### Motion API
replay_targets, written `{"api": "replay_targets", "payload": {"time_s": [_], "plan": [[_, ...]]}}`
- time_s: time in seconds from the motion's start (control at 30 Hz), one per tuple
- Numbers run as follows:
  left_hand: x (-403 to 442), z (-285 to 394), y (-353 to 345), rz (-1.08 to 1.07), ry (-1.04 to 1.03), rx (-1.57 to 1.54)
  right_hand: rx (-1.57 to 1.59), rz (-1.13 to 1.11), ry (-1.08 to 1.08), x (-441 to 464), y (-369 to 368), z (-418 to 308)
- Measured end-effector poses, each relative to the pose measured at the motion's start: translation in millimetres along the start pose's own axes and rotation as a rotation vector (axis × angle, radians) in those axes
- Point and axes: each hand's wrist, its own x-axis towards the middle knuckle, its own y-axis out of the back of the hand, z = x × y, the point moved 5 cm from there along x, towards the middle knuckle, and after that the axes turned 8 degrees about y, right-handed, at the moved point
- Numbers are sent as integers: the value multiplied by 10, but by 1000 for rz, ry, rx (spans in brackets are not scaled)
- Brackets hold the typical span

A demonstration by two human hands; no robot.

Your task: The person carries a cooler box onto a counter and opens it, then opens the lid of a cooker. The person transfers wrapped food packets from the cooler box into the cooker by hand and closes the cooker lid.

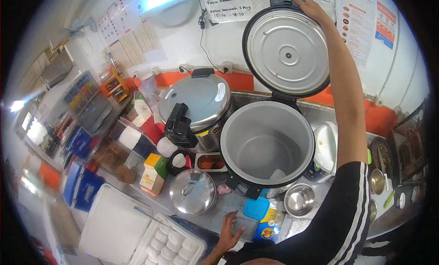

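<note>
Your right hand [310,8] is up at the top of the open lid [288,59], its fingers closed on the rim just beside the black latch [281,0]. The lid stands up behind the cooker [250,187], joined to it at the hinge, and its round metal inner face is turned towards you.

The cooker sits on the table [228,214] in front of you, its grey pot [256,116] in place. You can look straight down into the pot; a small pale patch shows low on its near side, too unclear to name.

Your left hand [231,233] is low over the near part of the table, fingers spread and holding nothing. You cannot tell whether it touches the surface. Nearest to it on its right are a blue tub [256,208] and a yellow and blue pack [270,224]. A steel bowl [300,200] lies beyond those 2, further right.

To the left of the cooker stands a 2nd cooker [195,100], its lid down. In front of that are a sauce tray [211,162] and a round steel pan [193,191] with its cover on. A yellow and green carton [154,174] stands left of the pan. Nearer you, at the lower left, an open white box [197,241] holds rows of white parcels [170,246].
</note>
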Motion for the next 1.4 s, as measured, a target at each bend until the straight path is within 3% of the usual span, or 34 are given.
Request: {"api": "replay_targets", "payload": {"time_s": [0.03, 0.13, 0.17, 0.2, 0.23, 0.37, 0.43, 0.47, 0.53, 0.57, 0.63, 0.67, 0.7, 0.73, 0.83, 0.87, 0.9, 0.93, 1.07, 1.1, 1.2, 1.27, 1.33, 1.4], "plan": [[8, -26, -9, 4, 7, 7, 138, 38, 449, 122, -146, 283], [-10, -150, -108, -38, 88, -32, 279, 48, 877, -15, -198, 245], [-5, -144, -123, -36, 79, -51, 76, 40, 280, 56, -237, 324], [3, -134, -135, -33, 68, -71, -5, 32, 21, -2, -180, 239], [3, -124, -137, -36, 72, -73, -29, 21, -12, -58, -171, 282], [-16, -128, -139, -55, 73, -111, -144, -77, -37, -121, -208, 388], [-45, -142, -131, -61, 55, -99, -356, -314, 51, -138, -297, 303], [-59, -165, -114, -49, 77, -106, -357, -315, 54, -192, -376, 251], [-78, -202, -82, -33, 98, -115, -602, 179, -1, -445, -328, -259], [-104, -228, -52, -11, 117, -130, -456, 256, 131, -513, -414, -420], [-156, -287, -17, 11, 139, -149, -238, 179, 311, -644, -630, -809], [-175, -316, 12, 44, 130, -153, -200, 60, 236, -857, -652, -1242], [-218, -341, 42, 74, 123, -159, 25, -62, 308, -1008, -660, -1608], [-260, -358, 75, 69, 130, -165, 212, -237, 239, -1187, -721, -1946], [-459, -397, 308, 243, 61, -61, 554, -537, 411, -1935, -580, -3064], [-582, -532, 389, 274, 165, -107, 612, -601, 489, -2214, -498, -3367], [-687, -566, 494, 340, 108, -229, 672, -666, 570, -2514, -430, -3636], [-774, -307, 683, 426, 96, -119, 765, -775, 551, -2859, -412, -3854], [-1423, -725, 1171, 797, 230, -377, 1130, -1151, 544, -4006, -411, -4655], [-1607, -879, 1315, 863, 231, -280, 1211, -1214, 518, -4252, -509, -4806], [-2021, -1049, 1711, 932, 307, -138, 1273, -1141, 415, -4875, -1001, -5215], [-2269, -1213, 2014, 899, 470, 88, 1285, -1267, 252, -5089, -1343, -5505], [-2487, -1418, 2205, 930, 527, -54, 1261, -1305, 178, -5278, -1633, -5755], [-2678, -1505, 2330, 863, 577, 5, 1310, -1373, 175, -5370, -1769, -5993]]}}
